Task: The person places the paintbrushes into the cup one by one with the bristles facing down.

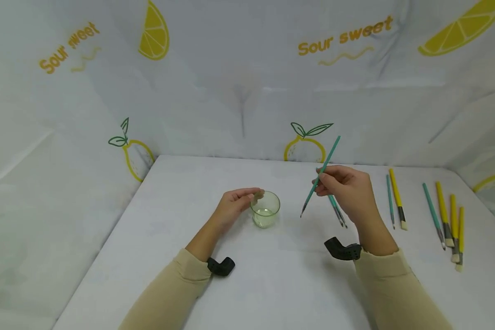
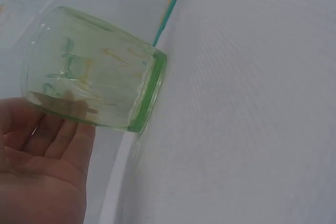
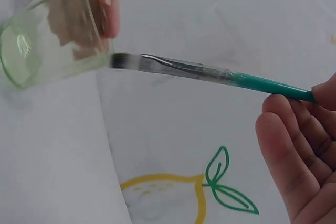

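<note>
A clear, green-tinted glass cup [image 1: 265, 213] stands upright on the white table. My left hand [image 1: 234, 201] holds it at its left side near the rim; through the glass, fingers show against the far wall in the left wrist view. To the right of the cup, my right hand [image 1: 346, 185] pinches a teal-handled paintbrush [image 1: 321, 176] in the air. Its bristle end points down toward the cup. From the right wrist, the brush's dark tip [image 3: 122, 60] appears beside the cup's rim [image 3: 94, 14], though I cannot tell whether they touch.
Under the right hand lie more teal brushes [image 1: 337, 213]. Farther right are a teal brush [image 1: 390, 201] beside a yellow one [image 1: 398, 199], then a group of several yellow brushes [image 1: 453, 224] with a teal one [image 1: 434, 215]. A lemon-printed white cloth [image 1: 231, 91] hangs behind the table.
</note>
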`<state>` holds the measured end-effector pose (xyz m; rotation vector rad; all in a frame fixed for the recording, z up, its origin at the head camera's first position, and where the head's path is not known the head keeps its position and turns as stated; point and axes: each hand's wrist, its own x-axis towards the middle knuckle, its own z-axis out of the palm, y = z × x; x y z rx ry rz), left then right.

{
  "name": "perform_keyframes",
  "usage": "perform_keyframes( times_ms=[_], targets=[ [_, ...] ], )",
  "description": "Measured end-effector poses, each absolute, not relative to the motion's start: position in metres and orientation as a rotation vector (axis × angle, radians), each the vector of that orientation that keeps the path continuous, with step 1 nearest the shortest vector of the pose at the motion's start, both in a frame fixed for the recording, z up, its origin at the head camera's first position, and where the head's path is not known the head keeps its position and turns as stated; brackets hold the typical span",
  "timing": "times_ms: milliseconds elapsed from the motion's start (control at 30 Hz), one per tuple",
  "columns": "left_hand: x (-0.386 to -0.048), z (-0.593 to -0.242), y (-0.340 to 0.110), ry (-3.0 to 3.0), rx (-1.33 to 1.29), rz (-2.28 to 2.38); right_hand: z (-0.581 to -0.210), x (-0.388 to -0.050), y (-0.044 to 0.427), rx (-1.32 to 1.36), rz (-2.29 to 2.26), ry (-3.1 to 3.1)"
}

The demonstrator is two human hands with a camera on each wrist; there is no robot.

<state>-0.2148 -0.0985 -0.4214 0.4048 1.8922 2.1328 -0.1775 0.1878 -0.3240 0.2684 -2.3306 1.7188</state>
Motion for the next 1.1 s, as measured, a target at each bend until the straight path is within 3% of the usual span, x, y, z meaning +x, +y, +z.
perform_keyframes(
  times_ms=[400, 1100],
  targets=[
    [-0.214, -0.424, -0.096, 1.910, 0.452, 2.127, -0.337, -0.202, 0.137, 0.300, 1.860, -2.117],
    [-0.214, -0.422, -0.097, 1.926, 0.418, 2.131, -0.385, -0.218, 0.108, 0.286, 1.846, -2.427]
  ],
)
